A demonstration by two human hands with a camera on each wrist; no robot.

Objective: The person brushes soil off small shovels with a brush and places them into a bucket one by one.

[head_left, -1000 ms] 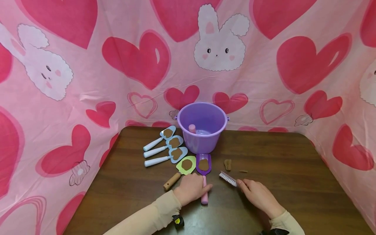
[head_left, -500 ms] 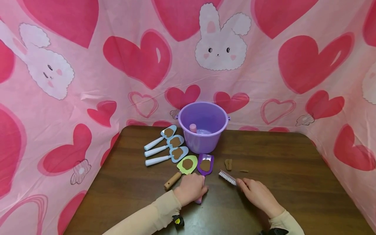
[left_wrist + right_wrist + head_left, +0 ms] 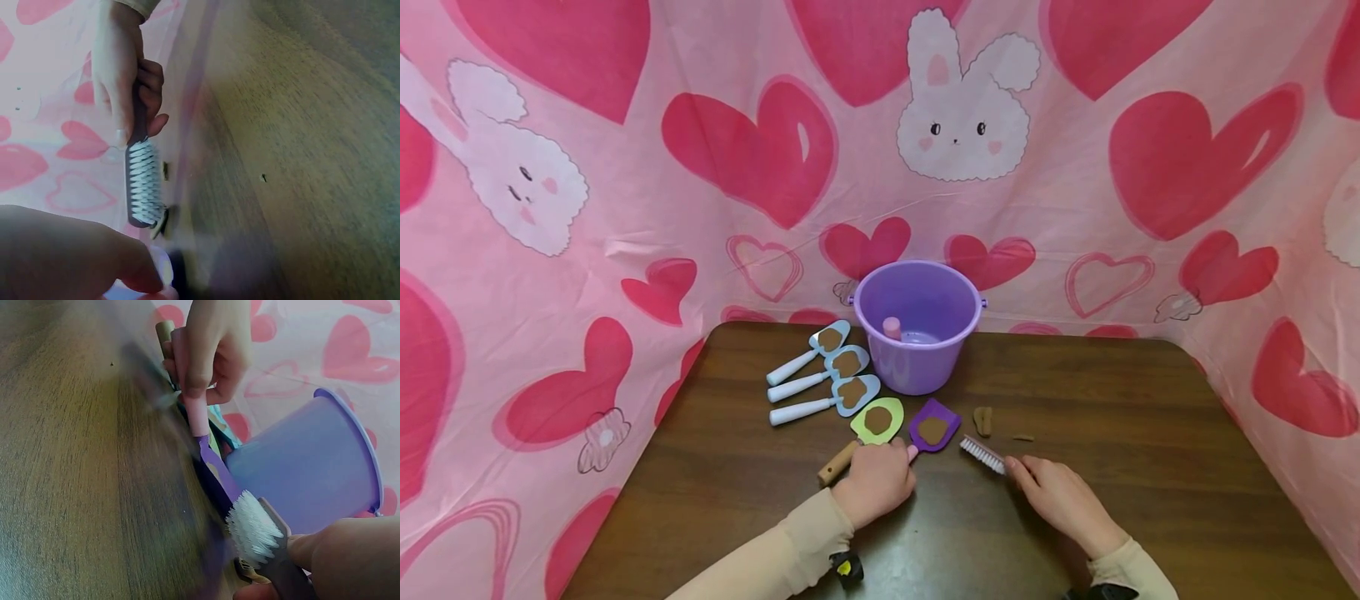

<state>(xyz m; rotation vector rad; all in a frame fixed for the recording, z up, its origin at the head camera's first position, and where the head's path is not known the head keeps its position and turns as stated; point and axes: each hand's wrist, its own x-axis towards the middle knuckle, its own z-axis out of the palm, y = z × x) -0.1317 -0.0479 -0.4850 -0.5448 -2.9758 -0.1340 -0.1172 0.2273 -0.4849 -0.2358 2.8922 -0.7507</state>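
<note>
My left hand grips the pink handle of a purple toy shovel. A flat brown patch of dough-like stuff lies on its blade. My right hand holds the dark handle of a small brush, its white bristles near the shovel's blade. Just beyond the brush, a brown lump and a thin brown stick-like piece rest on the table. Against the left hand lies a light green shovel with a wooden handle and a brown patch on its blade.
Behind the shovels stands a purple bucket with a pink rod-like end inside. Several blue shovels with white handles lie to its left, brown patches on their blades. A pink heart-and-rabbit cloth surrounds the brown table.
My left hand has turned the purple shovel, swinging its blade rightward, away from the green shovel and closer to the brush. The hand has shifted slightly left. The right hand and brush stay almost still.
</note>
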